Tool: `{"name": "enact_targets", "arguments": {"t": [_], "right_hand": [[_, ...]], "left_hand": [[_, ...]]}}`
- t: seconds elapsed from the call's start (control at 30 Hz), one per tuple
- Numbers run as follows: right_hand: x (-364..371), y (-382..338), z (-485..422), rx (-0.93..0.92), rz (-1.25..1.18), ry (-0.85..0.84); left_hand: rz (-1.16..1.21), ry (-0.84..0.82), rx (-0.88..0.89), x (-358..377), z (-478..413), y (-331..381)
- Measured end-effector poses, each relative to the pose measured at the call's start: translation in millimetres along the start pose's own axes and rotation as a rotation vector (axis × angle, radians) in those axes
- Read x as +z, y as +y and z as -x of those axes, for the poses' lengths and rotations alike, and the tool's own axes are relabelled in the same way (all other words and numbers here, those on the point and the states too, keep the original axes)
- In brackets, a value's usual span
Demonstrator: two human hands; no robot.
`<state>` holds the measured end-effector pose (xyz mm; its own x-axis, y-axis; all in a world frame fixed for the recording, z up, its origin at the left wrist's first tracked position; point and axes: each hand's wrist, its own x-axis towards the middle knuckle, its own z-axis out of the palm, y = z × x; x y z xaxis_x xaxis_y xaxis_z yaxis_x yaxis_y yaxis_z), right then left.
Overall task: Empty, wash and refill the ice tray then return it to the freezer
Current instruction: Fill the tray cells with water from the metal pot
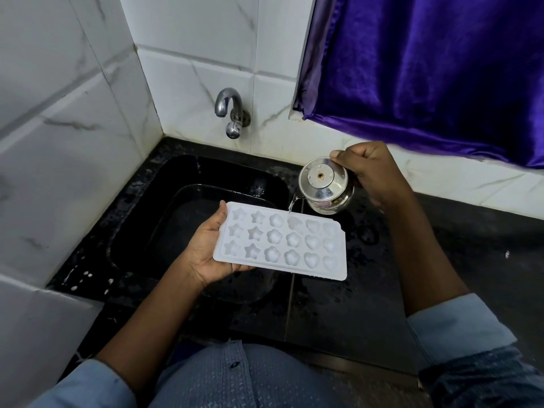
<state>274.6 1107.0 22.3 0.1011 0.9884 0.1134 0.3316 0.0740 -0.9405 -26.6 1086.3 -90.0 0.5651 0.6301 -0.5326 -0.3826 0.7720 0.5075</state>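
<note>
A: There's a black sink [188,172] below the hands, with a tap [228,110] on the white wall behind it.
B: Where's the ice tray [282,241]?
A: Over the sink. The left hand [209,251] holds its short end, thumb on top, fingers under.
B: And the right hand [371,172]?
A: It grips a shiny pot [323,185], tipped so water falls into the tray.
B: Is the tray heavy?
A: It looks thin, light and bendy. Once full, it could wobble and spill, so I'd hold both ends flat.

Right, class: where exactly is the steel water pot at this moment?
In the head view, right of centre: the steel water pot is tipped in the right hand, just above the far edge of the white ice tray, beside the black sink.
</note>
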Motion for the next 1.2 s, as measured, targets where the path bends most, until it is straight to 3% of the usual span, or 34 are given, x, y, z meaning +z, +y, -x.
{"name": "enact_targets", "arguments": {"t": [1.2], "right_hand": [[35, -5, -7, 0.019, -0.053, -0.046]], "left_hand": [[-0.017, -0.035, -0.029, 2, 0, -8]]}}
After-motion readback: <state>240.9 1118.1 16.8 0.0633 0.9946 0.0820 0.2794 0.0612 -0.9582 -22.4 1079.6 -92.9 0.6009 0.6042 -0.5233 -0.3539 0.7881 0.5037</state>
